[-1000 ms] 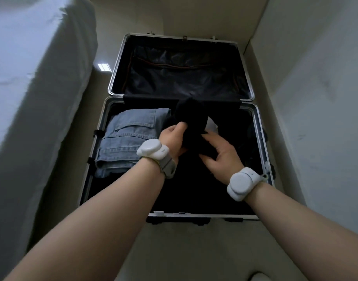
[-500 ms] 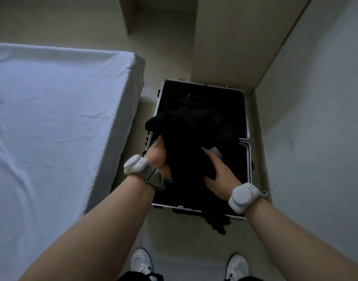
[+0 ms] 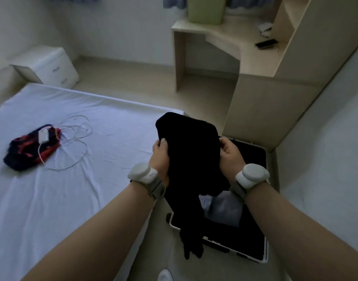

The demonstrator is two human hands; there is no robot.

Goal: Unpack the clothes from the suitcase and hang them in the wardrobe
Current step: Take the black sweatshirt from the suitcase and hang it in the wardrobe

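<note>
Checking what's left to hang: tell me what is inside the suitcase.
Inside the suitcase a pale garment lies on the dark lining. The black garment, gripped by left hand and right hand, hangs in front, hiding the side nearer the bed.

One suitcase (image 3: 249, 240), one black garment (image 3: 190, 159), one bed (image 3: 72, 199), one desk (image 3: 224, 37), one nightstand (image 3: 46, 63), two wristbands (image 3: 141, 172) (image 3: 252, 175), one red-and-blue cloth (image 3: 30, 151), one white cable (image 3: 86, 153).

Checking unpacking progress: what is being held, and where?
The black garment, near its top: left hand on its left edge, right hand on its right edge; the rest hangs down.
</note>
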